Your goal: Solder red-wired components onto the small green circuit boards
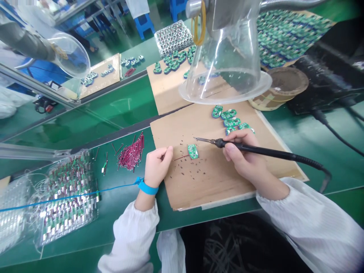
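Note:
My right hand (243,153) grips a black soldering iron (256,150) like a pen, its metal tip pointing left above the cardboard. Below and left of that tip lies a small green circuit board (192,151) with silvery solder spots. A thin red wire (181,157) runs from the board's left edge toward my left hand (158,165), which is closed in a pinch at the wire's other end. The fingertips there are partly hidden. A blue wrist strap (148,187) with a cord circles my left wrist. Dark specks are scattered around the board on the cardboard sheet (216,185).
A clear fume hood (224,72) hangs over the sheet's far side. Several circuit boards (231,122) lie beyond my right hand. Left are a pile of red wires (131,154) and a packed tray (69,193). A round tub (284,85) stands at back right.

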The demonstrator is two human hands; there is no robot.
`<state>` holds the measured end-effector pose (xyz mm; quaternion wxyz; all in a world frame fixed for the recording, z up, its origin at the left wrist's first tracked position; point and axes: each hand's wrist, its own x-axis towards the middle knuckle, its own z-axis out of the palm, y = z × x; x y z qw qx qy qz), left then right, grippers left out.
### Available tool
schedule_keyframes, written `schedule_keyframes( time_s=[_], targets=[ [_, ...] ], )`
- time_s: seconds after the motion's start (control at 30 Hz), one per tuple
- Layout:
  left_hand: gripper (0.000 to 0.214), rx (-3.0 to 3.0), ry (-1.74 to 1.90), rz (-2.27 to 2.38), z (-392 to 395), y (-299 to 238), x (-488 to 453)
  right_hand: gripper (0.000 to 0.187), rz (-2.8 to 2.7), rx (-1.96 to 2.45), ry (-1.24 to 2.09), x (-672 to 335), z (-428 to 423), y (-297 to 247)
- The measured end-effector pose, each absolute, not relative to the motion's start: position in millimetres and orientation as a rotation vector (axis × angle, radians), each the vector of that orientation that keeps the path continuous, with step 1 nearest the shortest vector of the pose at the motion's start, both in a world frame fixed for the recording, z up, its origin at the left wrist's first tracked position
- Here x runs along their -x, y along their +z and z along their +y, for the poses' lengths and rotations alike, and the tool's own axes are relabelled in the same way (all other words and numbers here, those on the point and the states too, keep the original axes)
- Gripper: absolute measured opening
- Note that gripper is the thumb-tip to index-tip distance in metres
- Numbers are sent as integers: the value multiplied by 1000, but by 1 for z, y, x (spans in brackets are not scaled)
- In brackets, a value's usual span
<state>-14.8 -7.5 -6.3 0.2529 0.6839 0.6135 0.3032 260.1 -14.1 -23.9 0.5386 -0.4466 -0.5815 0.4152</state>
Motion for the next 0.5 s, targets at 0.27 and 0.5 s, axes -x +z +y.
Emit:
schedule_keyframes(
  time_s=[0.27,0.5],
  targets=[
    [50,-1838,821,1671,-8,-8,15,16,-1399,1082,954,-260,-14,-20],
    [38,-1940,846,1575,-7,-8,11,16,-1351,1049,913,-260,-16,-24]
  ],
)
